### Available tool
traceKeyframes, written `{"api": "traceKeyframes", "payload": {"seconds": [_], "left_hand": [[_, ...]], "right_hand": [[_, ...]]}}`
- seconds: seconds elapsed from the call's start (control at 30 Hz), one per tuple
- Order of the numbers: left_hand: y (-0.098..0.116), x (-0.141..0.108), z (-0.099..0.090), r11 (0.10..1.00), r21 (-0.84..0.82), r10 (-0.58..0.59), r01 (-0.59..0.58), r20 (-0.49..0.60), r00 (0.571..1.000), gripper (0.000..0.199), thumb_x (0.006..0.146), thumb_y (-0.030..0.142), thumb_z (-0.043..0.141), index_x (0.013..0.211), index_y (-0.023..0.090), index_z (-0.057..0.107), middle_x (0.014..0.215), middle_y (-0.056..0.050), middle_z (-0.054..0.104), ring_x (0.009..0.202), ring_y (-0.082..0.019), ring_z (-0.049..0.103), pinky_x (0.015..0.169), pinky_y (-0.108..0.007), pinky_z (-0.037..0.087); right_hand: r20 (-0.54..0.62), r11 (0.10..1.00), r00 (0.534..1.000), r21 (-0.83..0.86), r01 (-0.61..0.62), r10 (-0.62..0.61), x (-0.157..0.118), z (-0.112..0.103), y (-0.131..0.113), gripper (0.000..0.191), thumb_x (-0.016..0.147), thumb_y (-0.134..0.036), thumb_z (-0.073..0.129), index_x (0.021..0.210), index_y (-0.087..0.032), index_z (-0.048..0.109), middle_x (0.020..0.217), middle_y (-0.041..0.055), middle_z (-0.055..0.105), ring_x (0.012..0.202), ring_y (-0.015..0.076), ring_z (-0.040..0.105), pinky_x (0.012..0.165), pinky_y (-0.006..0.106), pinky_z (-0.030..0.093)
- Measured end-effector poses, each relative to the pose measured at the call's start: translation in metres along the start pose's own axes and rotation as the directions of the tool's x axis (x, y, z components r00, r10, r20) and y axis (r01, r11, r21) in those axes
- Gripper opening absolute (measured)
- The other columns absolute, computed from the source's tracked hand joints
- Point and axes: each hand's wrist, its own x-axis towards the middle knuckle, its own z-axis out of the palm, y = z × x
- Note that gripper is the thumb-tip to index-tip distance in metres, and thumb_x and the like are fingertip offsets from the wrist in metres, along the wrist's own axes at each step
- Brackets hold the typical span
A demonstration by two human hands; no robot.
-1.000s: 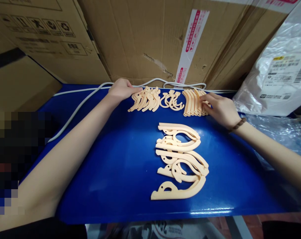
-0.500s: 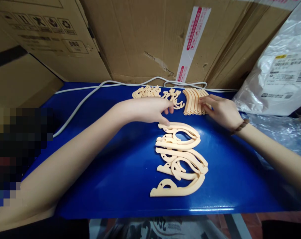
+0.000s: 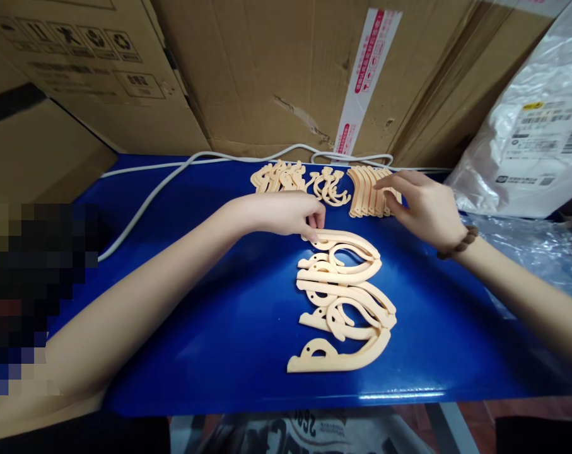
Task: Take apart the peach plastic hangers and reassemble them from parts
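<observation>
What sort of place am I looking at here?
Probably a small workshop or storeroom corner: large cardboard boxes back the blue table, a white plastic bag bears a printed label, and similar beige curved pieces lie in groups.

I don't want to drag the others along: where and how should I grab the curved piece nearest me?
Probably best across the straight bar of the nearest piece, just right of its loop, pinching from above. It lies flat with blue table on both sides there; its right end meets the other pieces.
</observation>
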Motion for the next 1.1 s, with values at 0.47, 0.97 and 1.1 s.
{"api": "traceKeyframes", "payload": {"seconds": [0.47,0.97,1.1], "left_hand": [[-0.006,0.004,-0.003,0.811,-0.531,0.013,-0.246,-0.404,0.915,0.018,0.093,0.016,0.067,0.110,0.013,0.067,0.100,-0.005,0.074,0.082,-0.012,0.068,0.070,-0.020,0.047],[-0.002,-0.007,-0.021,0.901,-0.304,-0.084,-0.310,-0.823,0.562,0.019,0.089,0.025,0.078,0.073,0.015,0.076,0.062,-0.001,0.063,0.066,-0.013,0.053,0.065,-0.027,0.039],[-0.002,-0.010,-0.027,0.953,-0.252,-0.092,-0.167,-0.768,0.634,0.021,0.090,0.034,0.074,0.080,0.016,0.076,0.070,-0.002,0.067,0.075,-0.016,0.056,0.071,-0.028,0.042]], "right_hand": [[0.141,0.783,0.990,0.616,-0.084,-0.005,0.021,-0.021,-0.063,0.030,0.098,-0.048,0.067,0.098,-0.019,0.073,0.080,0.0032,0.073,0.069,0.0170,0.063,0.062,0.030,0.042],[0.117,0.971,0.992,-0.236,-0.028,0.057,0.061,-0.049,-0.065,0.040,0.110,-0.030,0.030,0.123,-0.014,0.065,0.092,0.0151,0.076,0.083,0.0282,0.070,0.071,0.036,0.042],[0.123,0.996,0.992,0.090,-0.016,0.005,0.066,-0.044,-0.062,0.033,0.106,-0.030,0.038,0.087,-0.022,0.063,0.072,0.0081,0.066,0.068,0.0214,0.060,0.069,0.035,0.044]]}}
